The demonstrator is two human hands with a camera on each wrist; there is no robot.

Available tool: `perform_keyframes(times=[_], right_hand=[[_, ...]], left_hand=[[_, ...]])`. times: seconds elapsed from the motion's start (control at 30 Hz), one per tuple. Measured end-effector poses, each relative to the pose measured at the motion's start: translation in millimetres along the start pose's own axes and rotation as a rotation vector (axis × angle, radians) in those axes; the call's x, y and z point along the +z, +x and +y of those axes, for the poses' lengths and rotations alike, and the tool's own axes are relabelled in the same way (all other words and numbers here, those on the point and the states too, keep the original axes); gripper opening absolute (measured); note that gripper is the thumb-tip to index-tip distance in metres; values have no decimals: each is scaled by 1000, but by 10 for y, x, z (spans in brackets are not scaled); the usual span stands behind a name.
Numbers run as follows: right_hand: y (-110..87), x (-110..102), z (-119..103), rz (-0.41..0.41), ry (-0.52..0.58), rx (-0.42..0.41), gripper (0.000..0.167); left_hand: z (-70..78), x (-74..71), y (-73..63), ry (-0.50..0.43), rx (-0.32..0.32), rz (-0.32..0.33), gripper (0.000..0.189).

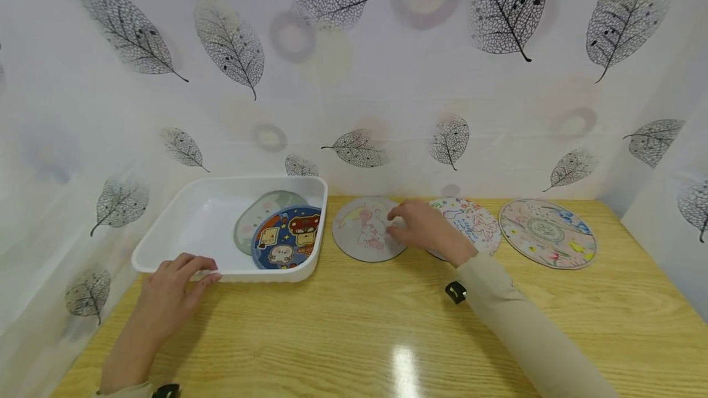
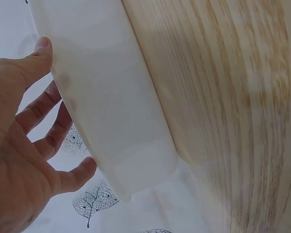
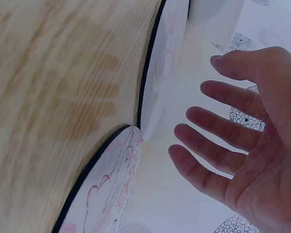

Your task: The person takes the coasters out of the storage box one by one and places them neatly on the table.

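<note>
Left hand on a white tray, right hand over a pale round mat

The left hand (image 1: 173, 290) grips the near rim of a white tray (image 1: 260, 276), its thumb on the outer side and its fingers reaching over the edge. Inside the tray, ahead and to the right of that hand, a blue mat (image 1: 286, 239) with cartoon figures partly covers a green mat (image 1: 247, 221).

The right hand (image 1: 423, 230) holds nothing; its fingers are apart and slightly bent. Its fingertips hover over the right edge of a pale mat (image 1: 359, 232) with a pink drawing, which lies on the table (image 1: 359, 324) between the two hands; the right wrist view shows the fingers clear of it. Partly hidden by the right hand and wrist is a flowered mat (image 1: 477, 226), and farther to the right of them lies a pink mat (image 1: 544, 226). A beige sleeve (image 1: 520, 318) covers the right forearm. Beyond both hands hangs a leaf-patterned cloth (image 1: 387, 91).
</note>
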State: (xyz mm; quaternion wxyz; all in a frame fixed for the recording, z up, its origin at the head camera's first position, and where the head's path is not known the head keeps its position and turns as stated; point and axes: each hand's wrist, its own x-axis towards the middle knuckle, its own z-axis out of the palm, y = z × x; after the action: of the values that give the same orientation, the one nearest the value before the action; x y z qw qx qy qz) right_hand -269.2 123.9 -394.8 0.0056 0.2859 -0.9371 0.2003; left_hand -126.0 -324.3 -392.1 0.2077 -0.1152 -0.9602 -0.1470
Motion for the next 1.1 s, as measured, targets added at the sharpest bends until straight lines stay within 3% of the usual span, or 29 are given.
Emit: perform_keyframes(times=[0.37, 0.63, 0.87, 1.1], right_hand=[[-30, 0, -79, 33, 2, -49, 30], [-23, -35, -220, 51, 25, -88, 28], [33, -26, -402, 147, 37, -233, 23], [185, 1, -720, 238, 28, -379, 21]], left_hand=[[50, 13, -69, 17, 38, 47, 18], [56, 30, -161, 4, 100, 103, 24], [80, 25, -214, -8, 136, 130, 26], [85, 46, -228, -40, 182, 160, 31]])
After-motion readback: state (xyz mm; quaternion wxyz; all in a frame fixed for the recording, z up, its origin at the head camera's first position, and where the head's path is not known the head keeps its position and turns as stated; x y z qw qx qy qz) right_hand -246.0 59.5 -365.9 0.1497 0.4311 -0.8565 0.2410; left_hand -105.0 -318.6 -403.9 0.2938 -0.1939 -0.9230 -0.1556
